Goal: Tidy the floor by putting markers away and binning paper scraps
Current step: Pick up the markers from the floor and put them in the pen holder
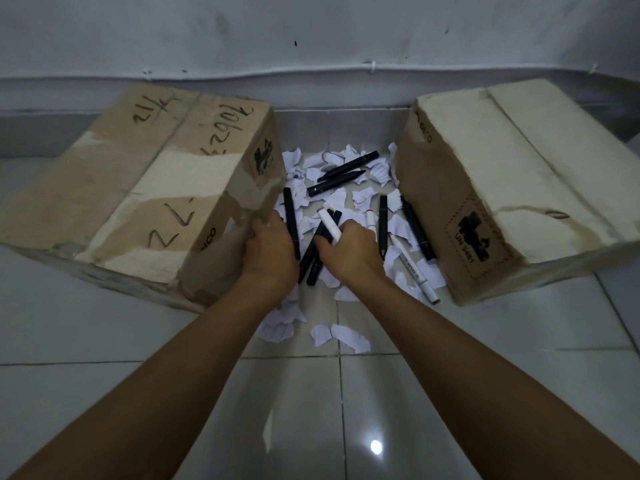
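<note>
**Markers gathered between two boxes, right hand already loaded**

Head view: Both hands are seen reaching into the gap between the left cardboard box [145,188] and the right cardboard box [512,188], where torn paper scraps [341,336] and markers are strewn over the tiled floor [311,410]. The right hand [349,252] is curled around a white marker [329,225], whose free end sticks up and away from the person past the fingers. The left hand [272,251] is laid against the near corner of the left box, over the lower end of a black marker [291,221]; whether the fingers are closed on that marker cannot be told, since the palm side is hidden.

Just between the two hands a pair of black markers [311,258] is found, their long axes running from near-left to far-right. They lie about equally near both hands, so either could be used, though only the left appears free. Further markers are seen to the right: a white marker with a red tip [415,271] and a long black marker [417,228] close beside the right box, both nearer the right hand.

No marker container or bin is visible. Both boxes appear closed. How many markers lie under the paper cannot be judged.
</note>
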### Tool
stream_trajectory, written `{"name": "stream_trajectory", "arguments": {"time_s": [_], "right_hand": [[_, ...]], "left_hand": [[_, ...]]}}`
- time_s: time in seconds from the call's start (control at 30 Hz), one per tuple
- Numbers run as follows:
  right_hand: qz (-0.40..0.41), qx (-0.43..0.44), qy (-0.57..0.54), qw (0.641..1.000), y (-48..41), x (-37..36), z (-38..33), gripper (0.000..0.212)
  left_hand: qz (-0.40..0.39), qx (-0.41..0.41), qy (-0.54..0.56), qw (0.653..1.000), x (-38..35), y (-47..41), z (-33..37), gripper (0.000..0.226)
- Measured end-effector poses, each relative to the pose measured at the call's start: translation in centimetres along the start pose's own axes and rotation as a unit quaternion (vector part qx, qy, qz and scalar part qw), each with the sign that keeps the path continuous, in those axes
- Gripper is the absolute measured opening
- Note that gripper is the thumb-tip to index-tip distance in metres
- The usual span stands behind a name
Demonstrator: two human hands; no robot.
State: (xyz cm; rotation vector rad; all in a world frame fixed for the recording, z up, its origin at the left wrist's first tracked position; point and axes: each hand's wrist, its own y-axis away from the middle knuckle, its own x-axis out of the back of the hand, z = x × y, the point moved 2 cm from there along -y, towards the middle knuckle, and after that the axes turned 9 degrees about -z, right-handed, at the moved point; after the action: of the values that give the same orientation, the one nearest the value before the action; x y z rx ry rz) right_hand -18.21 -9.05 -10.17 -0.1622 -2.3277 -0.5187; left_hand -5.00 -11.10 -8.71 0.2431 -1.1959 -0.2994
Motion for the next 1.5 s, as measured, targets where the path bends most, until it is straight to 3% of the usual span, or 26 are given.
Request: {"name": "stream_trajectory", "arguments": {"time_s": [0.23, 0.43, 0.77, 0.93, 1.17, 1.33, 1.43, 1.5], "right_hand": [[0.032, -0.004, 0.077, 0.996, -1.8, -1.5, -1.6, 0.043], [0.007, -0.069, 0.005, 0.998, -2.6, -1.8, -1.2, 0.046], [-0.022, -0.038, -0.163, 0.986, -1.2, -0.2, 0.5, 0.028], [0.018, 0.0, -0.244, 0.969, 0.2, 2.4, 2.1, 0.022], [0.044, -0.001, -0.296, 0.954, 2.5, 5.2, 5.9, 0.012], [0.046, -0.016, -0.323, 0.945, 3.9, 5.8, 8.1, 0.024], [0.035, -0.045, -0.333, 0.941, 4.6, 6.0, 8.8, 0.032], [0.032, -0.052, -0.342, 0.938, 4.8, 6.2, 9.2, 0.025]], "left_hand": [[-0.017, 0.032, 0.161, 0.986, 0.7, -3.2, 0.3, 0.047], [-0.007, 0.037, 0.177, 0.983, -1.0, -4.1, 0.2, 0.045], [0.028, 0.022, 0.183, 0.982, -1.0, -4.7, -0.2, 0.023], [0.02, -0.014, 0.143, 0.989, -1.4, -3.8, 1.6, 0.03], [0.003, -0.038, 0.171, 0.984, -2.4, -1.4, 6.7, 0.039], [-0.093, -0.037, 0.189, 0.977, -4.9, -0.9, 9.7, 0.039], [-0.084, -0.017, 0.179, 0.98, -5.9, -0.8, 10.0, 0.043], [-0.073, -0.019, 0.169, 0.983, -6.4, -0.7, 9.9, 0.042]]}}
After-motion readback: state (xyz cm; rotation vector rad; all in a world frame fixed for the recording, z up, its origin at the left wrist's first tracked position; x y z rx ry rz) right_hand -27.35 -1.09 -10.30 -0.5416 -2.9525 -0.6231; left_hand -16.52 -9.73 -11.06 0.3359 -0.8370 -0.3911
